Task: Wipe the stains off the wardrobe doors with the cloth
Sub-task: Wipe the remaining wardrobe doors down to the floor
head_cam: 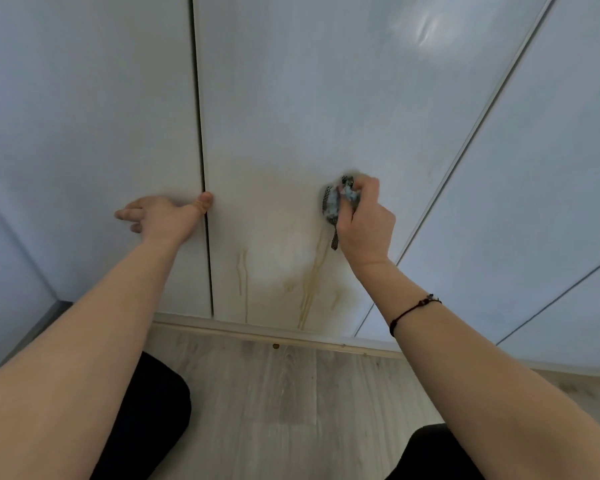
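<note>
White wardrobe doors fill the upper view. The middle door (291,116) carries a yellowish-brown stain (274,220) low down, with drip streaks (307,292) running to its bottom edge. My right hand (364,223) grips a bunched blue-grey patterned cloth (335,206) and holds it against the door at the stain's right edge. My left hand (160,216) rests flat on the left door (84,133), fingers spread, with the thumb at the dark gap (201,150) between the two doors.
A light wooden floor (291,382) runs below the doors, edged by a pale base rail (257,332). My knees in black trousers (153,403) are at the bottom left and right. Another door (534,168) stands to the right.
</note>
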### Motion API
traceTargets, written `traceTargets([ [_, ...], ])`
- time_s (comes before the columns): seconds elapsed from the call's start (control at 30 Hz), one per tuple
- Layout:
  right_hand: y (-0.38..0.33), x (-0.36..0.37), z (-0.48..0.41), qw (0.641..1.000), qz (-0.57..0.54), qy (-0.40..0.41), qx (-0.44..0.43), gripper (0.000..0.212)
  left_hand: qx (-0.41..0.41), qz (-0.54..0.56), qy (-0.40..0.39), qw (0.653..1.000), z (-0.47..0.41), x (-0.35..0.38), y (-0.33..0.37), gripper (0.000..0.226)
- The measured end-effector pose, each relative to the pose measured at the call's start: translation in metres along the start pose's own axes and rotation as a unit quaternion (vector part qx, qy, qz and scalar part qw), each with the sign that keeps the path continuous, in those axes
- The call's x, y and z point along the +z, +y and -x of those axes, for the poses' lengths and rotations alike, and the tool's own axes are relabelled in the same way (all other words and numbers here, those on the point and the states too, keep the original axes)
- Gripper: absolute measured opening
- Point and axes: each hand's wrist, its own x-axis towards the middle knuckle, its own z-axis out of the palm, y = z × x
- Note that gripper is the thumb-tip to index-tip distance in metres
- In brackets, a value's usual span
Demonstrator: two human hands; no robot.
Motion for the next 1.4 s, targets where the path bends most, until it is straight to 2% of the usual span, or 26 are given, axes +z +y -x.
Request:
traceTargets([
  [0.03,0.005,0.005,0.013,0.998,0.018,-0.015,-0.058,0.013,-0.005,0.000,0.000,1.000,0.000,-0.001,-0.003,0.140],
  [0.1,0.028,0.004,0.062,0.971,0.077,-0.137,-0.178,0.015,-0.003,-0.008,0.000,1.000,0.002,-0.001,-0.004,0.140],
  [0.17,0.047,-0.001,0.090,0.941,0.126,-0.211,-0.233,0.025,-0.002,-0.005,-0.003,1.000,0.003,-0.001,-0.004,0.142],
  [0.23,0.033,0.001,0.063,0.959,0.112,-0.166,-0.201,0.013,-0.003,0.009,-0.006,1.000,0.005,0.001,0.000,0.141],
  [0.3,-0.005,0.007,0.018,0.993,0.049,-0.055,-0.088,0.013,0.000,0.018,-0.006,1.000,0.004,0.000,0.004,0.141],
  [0.37,-0.027,0.012,-0.012,0.999,-0.032,0.011,0.004,0.015,-0.004,0.017,-0.003,1.000,0.003,0.000,0.002,0.141],
  [0.4,-0.027,0.015,-0.012,0.999,-0.044,0.014,0.003,0.017,-0.005,0.016,-0.002,1.000,0.004,-0.001,0.001,0.141],
  [0.47,-0.014,0.019,0.017,0.995,0.023,-0.052,-0.077,0.032,0.000,0.014,-0.001,1.000,0.006,-0.001,-0.002,0.141],
  [0.53,0.011,0.021,0.059,0.967,0.083,-0.197,-0.141,0.054,0.005,0.020,-0.002,1.000,0.007,-0.001,-0.004,0.141],
  [0.57,0.018,0.020,0.072,0.947,0.123,-0.247,-0.166,0.060,0.005,0.024,-0.004,1.000,0.008,-0.002,-0.004,0.141],
  [0.6,0.020,0.019,0.073,0.944,0.133,-0.259,-0.153,0.057,0.004,0.025,-0.005,1.000,0.009,-0.002,-0.005,0.141],
  [0.63,0.013,0.015,0.062,0.956,0.132,-0.241,-0.107,0.043,0.005,0.025,-0.004,1.000,0.009,-0.001,-0.004,0.140],
  [0.7,-0.017,0.009,0.023,0.987,0.102,-0.122,-0.023,0.015,0.006,0.029,0.000,1.000,0.008,0.000,-0.002,0.140],
  [0.77,-0.040,0.002,-0.016,0.997,0.062,0.004,0.043,0.014,0.008,0.035,0.004,0.999,0.006,0.001,-0.002,0.141],
  [0.83,-0.046,-0.002,-0.021,0.997,0.025,0.029,0.062,0.015,0.006,0.037,0.003,0.999,0.007,0.002,-0.002,0.140],
  [0.87,-0.040,0.000,-0.008,0.999,0.035,-0.005,0.035,0.015,0.005,0.036,0.002,0.999,0.009,0.001,-0.002,0.139],
  [0.9,-0.029,0.001,0.014,0.994,0.052,-0.095,0.002,0.015,0.004,0.032,0.000,0.999,0.011,0.001,-0.002,0.139],
  [0.93,-0.017,0.003,0.039,0.967,0.091,-0.234,-0.036,0.016,0.003,0.030,0.000,1.000,0.013,0.000,-0.002,0.138],
  [0.97,-0.009,0.000,0.062,0.921,0.141,-0.350,-0.097,0.022,0.002,0.031,-0.001,1.000,0.014,0.000,-0.003,0.139],
  [1.0,-0.003,-0.002,0.074,0.877,0.188,-0.419,-0.139,0.030,0.002,0.034,-0.003,0.999,0.014,-0.001,-0.003,0.139],
  [1.03,0.000,-0.002,0.073,0.873,0.200,-0.420,-0.145,0.035,0.002,0.038,-0.003,0.999,0.015,-0.001,-0.003,0.139],
  [1.07,-0.004,-0.002,0.063,0.901,0.176,-0.376,-0.127,0.035,0.005,0.039,-0.001,0.999,0.014,-0.001,-0.003,0.139],
  [1.17,-0.030,0.005,0.013,0.985,0.094,-0.137,-0.035,0.024,0.009,0.039,0.003,0.999,0.009,0.000,-0.002,0.139],
  [1.23,-0.036,0.006,-0.009,0.999,0.037,-0.019,-0.008,0.025,0.008,0.036,0.005,0.999,0.007,0.000,-0.003,0.140],
  [1.3,-0.029,0.008,-0.001,0.999,0.028,-0.035,-0.013,0.034,0.008,0.031,0.002,0.999,0.008,-0.001,-0.003,0.140],
  [1.4,-0.006,0.016,0.048,0.975,0.096,-0.160,-0.120,0.054,0.009,0.026,0.003,1.000,0.011,-0.002,-0.003,0.138],
])
